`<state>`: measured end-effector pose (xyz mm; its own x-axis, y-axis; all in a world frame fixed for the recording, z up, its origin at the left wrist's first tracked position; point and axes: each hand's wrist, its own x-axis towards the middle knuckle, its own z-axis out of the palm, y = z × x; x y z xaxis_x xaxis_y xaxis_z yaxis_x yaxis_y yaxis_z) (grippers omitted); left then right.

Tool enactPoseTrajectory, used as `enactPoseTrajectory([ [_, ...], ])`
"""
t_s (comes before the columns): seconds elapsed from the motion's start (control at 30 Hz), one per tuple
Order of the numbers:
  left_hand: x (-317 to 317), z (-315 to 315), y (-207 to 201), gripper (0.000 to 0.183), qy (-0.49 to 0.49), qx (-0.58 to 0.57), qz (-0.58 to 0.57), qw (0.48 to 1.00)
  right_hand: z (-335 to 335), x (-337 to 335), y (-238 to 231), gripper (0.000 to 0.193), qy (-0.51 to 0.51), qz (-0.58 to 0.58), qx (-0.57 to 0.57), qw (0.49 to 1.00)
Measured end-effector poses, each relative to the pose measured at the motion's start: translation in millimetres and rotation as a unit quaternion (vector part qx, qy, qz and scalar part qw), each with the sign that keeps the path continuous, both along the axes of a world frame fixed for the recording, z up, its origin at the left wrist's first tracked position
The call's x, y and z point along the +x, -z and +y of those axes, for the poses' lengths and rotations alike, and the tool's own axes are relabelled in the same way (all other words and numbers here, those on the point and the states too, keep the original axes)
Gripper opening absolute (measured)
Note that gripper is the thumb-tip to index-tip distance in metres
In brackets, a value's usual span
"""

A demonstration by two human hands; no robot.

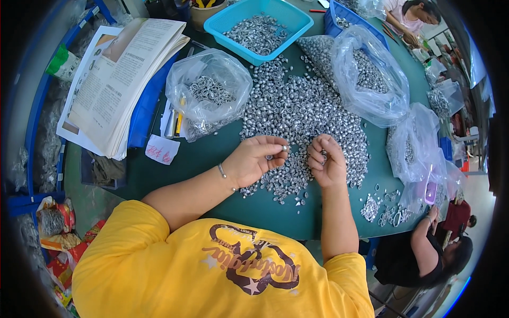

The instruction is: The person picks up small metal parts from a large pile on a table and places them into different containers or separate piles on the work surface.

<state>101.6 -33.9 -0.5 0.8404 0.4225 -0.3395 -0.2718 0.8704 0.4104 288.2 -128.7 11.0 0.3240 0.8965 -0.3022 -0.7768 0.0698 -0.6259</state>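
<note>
Silver piece (285, 149) (mostly covered by fingers (270, 149)) sits in the left hand (252, 161).

Hands (260, 159) (330, 165), centre: two. Turquoise basket (229, 35), top centre: one. Newspaper stack (119, 87), upper left: one. Paper slip (161, 149), centre left: one. Bracelet (221, 170): one.

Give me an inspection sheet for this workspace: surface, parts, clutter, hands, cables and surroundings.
Surface: green table, partly covered.
Parts: loose metal pile in the middle; more metal parts in the light-blue basket beyond it, and in a clear bag left of it.
Clutter: newspapers and a small note, left.
Hands: left hand pinches a metal piece; right hand has curled fingers by the pile, contents unclear.
Cables: nothing seen.
Surroundings: person in black, lower right; person in pink, upper right.
</note>
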Motion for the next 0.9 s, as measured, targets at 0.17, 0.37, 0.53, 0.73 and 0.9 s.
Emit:
enactPoseTrajectory([
  [0.17, -4.1, 10.3, -2.7, 0.017, -0.040, -0.024, -0.011, 0.999, -3.6, -1.0, -14.6, 0.012, 0.022, -0.281, -0.126, 0.951],
  [0.37, -8.5, 18.1, -6.3, 0.012, -0.077, 0.011, 0.007, 0.997, -22.3, -32.2, -13.1, 0.015, -0.160, -0.704, -0.087, 0.687],
  [0.53, -7.6, 15.9, -8.0, 0.012, -0.083, 0.014, 0.027, 0.996, -27.0, -42.6, -6.4, 0.013, -0.126, -0.684, -0.107, 0.710],
  [0.73, -4.7, 14.3, -9.4, 0.010, -0.092, 0.018, 0.042, 0.995, -12.2, -7.0, -17.2, 0.011, -0.046, -0.164, -0.079, 0.982],
  [0.9, 0.2, 11.7, 0.6, 0.006, -0.086, 0.133, 0.090, 0.983, 28.5, -6.4, 1.0, 0.011, 0.036, -0.774, -0.132, 0.618],
])
